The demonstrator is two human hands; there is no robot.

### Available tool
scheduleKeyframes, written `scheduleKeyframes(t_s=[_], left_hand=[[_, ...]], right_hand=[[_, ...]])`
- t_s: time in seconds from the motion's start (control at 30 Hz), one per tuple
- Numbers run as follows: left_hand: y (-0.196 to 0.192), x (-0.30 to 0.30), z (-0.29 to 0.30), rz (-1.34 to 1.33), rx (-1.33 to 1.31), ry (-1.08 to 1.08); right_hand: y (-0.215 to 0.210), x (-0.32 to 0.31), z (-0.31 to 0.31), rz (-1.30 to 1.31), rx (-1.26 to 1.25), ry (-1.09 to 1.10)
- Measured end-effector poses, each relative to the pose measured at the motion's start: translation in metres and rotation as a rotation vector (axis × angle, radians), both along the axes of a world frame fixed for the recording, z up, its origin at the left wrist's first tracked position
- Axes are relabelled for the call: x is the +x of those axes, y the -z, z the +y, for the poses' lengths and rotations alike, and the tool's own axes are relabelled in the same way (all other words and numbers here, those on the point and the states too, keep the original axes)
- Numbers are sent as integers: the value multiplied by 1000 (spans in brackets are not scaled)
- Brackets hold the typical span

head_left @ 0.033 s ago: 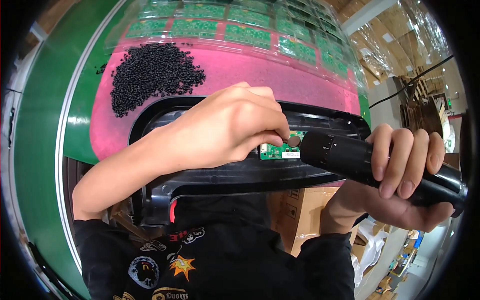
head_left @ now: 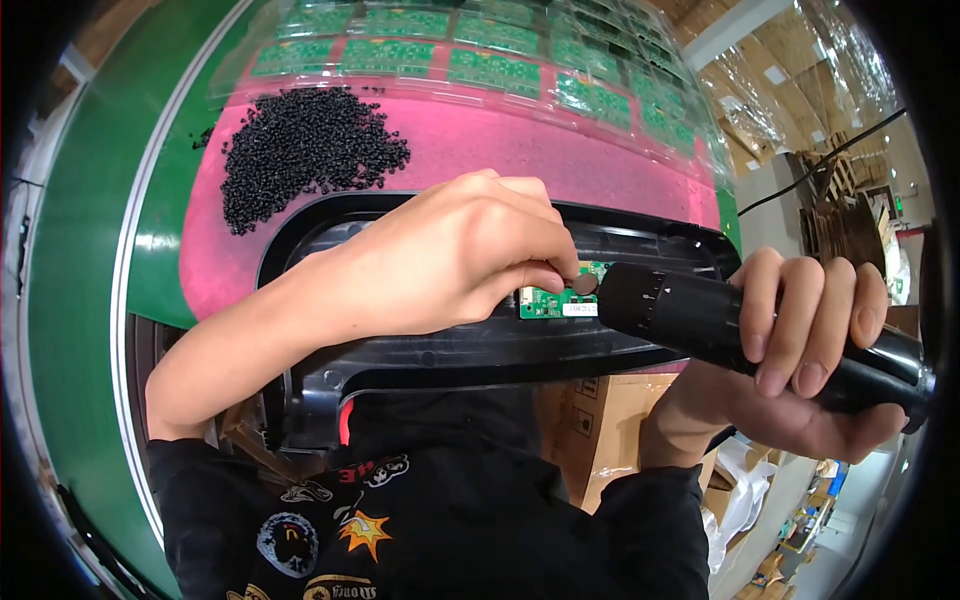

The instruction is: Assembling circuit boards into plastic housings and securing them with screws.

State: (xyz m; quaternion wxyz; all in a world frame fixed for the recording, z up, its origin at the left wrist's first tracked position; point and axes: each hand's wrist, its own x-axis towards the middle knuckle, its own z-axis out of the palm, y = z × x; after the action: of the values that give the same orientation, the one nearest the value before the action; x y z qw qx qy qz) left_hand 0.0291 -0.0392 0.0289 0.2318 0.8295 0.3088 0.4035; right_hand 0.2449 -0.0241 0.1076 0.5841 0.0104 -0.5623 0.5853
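The person wears a black top with rolled-back sleeves (head_left: 200, 470), leaving both forearms bare. Cartoon patches (head_left: 330, 520) decorate the chest: an orange star burst, a round badge, red lettering. Left hand (head_left: 460, 250) and right hand (head_left: 800, 340) are ungloved, without rings.

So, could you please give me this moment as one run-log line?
left hand: fingertips on small green circuit board | right hand: grips black electric screwdriver, tip at board | board sits in black plastic housing | black pellets on pink mat
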Motion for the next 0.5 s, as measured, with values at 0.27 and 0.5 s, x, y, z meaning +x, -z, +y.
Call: scheduleKeyframes(t_s=[0.27, 0.5], left_hand=[[-40, -14, -6, 123, 162, -338], [-14, -83, -6, 523, 94, -688]], right_hand=[[23, -5, 3, -288, -83, -16], [34, -15, -3, -388, -125, 94]])
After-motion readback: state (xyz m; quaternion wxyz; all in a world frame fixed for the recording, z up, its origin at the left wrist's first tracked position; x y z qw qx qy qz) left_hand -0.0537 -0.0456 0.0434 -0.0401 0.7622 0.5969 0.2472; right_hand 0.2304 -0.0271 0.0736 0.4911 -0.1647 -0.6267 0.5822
